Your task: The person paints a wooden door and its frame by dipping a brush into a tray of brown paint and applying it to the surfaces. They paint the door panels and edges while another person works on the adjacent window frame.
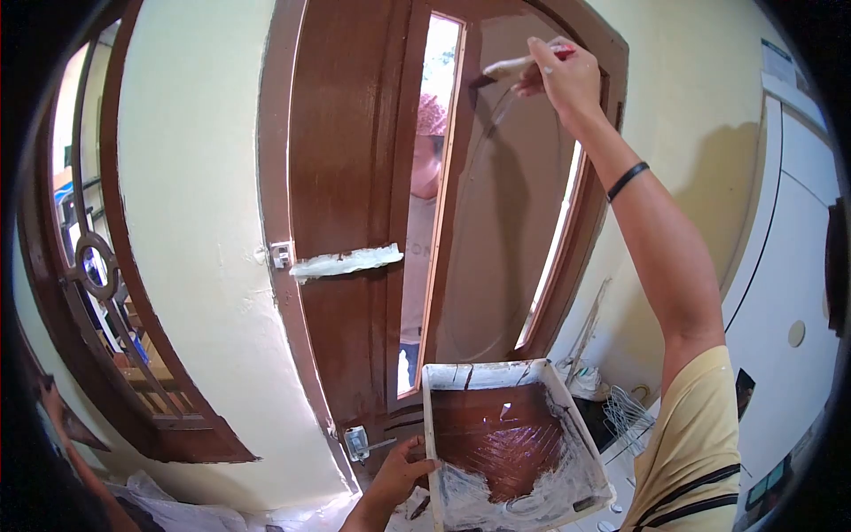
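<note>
My right hand (567, 75) is raised at the upper right, its fingers closed round a paintbrush (510, 68). The brush has a red handle and pale bristles with dark brown tips, which overlap the brown door panel (523, 133). Thin curved lines and a darker patch show on that panel. Low in front of me, my left hand (399, 479) grips the left rim of a white paint tray (428, 408). Glossy reddish-brown paint (510, 434) lies inside it, with whitish smears along its sides.
Behind the narrow door opening (424, 222) stands a person in a pink head covering. Whitish tape (346, 262) crosses the door at lock height. Coiled wire (625, 417) lies at the right by the wall. Another person's arm (66, 434) shows at far left, below a window (97, 257).
</note>
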`<state>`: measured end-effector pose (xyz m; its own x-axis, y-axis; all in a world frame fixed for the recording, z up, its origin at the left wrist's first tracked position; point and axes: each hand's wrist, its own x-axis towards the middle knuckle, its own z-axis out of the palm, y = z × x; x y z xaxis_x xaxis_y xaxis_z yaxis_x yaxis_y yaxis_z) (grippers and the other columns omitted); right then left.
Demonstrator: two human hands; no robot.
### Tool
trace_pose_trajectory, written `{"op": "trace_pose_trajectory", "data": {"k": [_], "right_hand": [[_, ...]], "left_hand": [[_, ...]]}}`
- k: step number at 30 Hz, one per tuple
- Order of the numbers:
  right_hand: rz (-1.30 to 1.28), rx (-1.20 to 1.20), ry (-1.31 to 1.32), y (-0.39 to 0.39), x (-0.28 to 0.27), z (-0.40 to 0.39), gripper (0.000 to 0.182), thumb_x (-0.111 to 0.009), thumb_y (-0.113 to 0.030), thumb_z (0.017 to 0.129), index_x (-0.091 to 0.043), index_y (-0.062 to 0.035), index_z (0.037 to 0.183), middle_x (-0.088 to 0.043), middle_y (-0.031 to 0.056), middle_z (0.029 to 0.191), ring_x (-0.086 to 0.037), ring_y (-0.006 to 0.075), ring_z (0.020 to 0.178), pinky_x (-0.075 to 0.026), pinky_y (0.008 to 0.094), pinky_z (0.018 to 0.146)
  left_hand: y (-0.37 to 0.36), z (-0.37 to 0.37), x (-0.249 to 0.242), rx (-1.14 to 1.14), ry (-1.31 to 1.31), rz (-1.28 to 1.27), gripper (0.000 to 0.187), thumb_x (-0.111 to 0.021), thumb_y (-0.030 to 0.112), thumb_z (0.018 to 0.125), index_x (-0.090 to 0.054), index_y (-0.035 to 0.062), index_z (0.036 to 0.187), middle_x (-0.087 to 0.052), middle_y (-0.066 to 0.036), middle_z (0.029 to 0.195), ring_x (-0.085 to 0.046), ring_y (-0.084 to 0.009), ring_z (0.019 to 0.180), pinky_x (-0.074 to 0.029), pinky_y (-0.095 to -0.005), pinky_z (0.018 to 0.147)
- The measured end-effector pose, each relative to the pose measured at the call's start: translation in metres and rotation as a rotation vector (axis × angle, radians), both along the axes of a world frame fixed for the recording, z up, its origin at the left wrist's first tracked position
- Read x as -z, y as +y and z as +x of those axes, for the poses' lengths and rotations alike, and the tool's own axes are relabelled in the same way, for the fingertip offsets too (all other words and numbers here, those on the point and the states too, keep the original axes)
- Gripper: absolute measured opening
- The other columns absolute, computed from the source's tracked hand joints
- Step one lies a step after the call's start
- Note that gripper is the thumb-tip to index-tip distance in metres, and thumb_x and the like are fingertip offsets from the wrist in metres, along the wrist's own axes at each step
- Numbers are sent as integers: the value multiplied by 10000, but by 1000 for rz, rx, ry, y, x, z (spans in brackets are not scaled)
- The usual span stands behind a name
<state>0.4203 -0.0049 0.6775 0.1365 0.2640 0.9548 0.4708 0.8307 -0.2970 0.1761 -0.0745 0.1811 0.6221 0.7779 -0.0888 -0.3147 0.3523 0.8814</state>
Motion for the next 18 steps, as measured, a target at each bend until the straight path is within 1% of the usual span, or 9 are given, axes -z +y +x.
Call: {"op": "trace_pose_trajectory", "data": {"k": [3, 6, 7, 10, 11, 14, 15, 18], "right_hand": [[58, -9, 36, 17, -27, -4, 245, -620, -186, 852, -589, 39, 758, -643, 117, 636, -662, 193, 554, -549, 293, 516], [101, -88, 50, 4, -43, -32, 206, -547, -93, 946, -481, -30, 762, -628, 124, 679, -645, 195, 569, -527, 276, 497], [103, -124, 55, -3, -45, -41, 191, -538, -79, 945, -476, -28, 772, -619, 121, 673, -652, 201, 596, -524, 266, 509], [260, -99, 121, 3, -56, -37, 186, -552, -80, 934, -489, -8, 775, -623, 118, 687, -655, 189, 618, -520, 260, 514], [322, 17, 115, 5, -56, -34, 167, -567, -83, 924, -526, 17, 798, -630, 103, 704, -643, 164, 613, -515, 257, 518], [457, 122, -9, -1, -43, -29, 154, -580, -101, 921, -566, 23, 830, -635, 84, 709, -629, 138, 613, -513, 253, 526], [443, 104, -48, -2, -38, -28, 142, -588, -108, 917, -580, 13, 843, -639, 79, 707, -625, 133, 615, -518, 251, 539], [425, 204, -188, 17, -27, -10, 194, -606, -156, 893, -593, 31, 845, -654, 121, 730, -672, 167, 673, -573, 286, 627]], "left_hand": [[0, 1, -3, -4, 1, 0, 438, -672, 30, 785, -520, 4, 1195, -658, -101, 851, -634, -159, 694, -507, -281, 631], [1, 3, 1, -1, -7, -9, 436, -670, 28, 786, -520, 3, 1194, -661, -104, 876, -639, -161, 709, -511, -281, 632], [1, 3, 2, -4, -8, -11, 435, -669, 28, 786, -520, 2, 1194, -661, -104, 884, -641, -162, 715, -513, -282, 632], [-1, 2, 2, -8, -13, 2, 432, -667, 27, 787, -518, 3, 1193, -661, -100, 893, -643, -162, 718, -516, -283, 627], [0, 3, 0, -11, -17, 14, 432, -666, 26, 788, -517, 4, 1192, -661, -98, 894, -643, -162, 716, -516, -284, 625], [-5, -1, -7, -12, -25, -1, 417, -663, 29, 791, -516, 12, 1181, -660, -91, 885, -641, -159, 714, -516, -285, 627], [-8, -2, -9, -16, -20, 2, 410, -662, 28, 792, -517, 16, 1176, -660, -89, 883, -640, -159, 713, -517, -286, 628], [-11, -3, -14, -22, -2, 7, 390, -658, 26, 795, -519, 28, 1160, -660, -85, 876, -641, -159, 712, -520, -289, 629]]}}
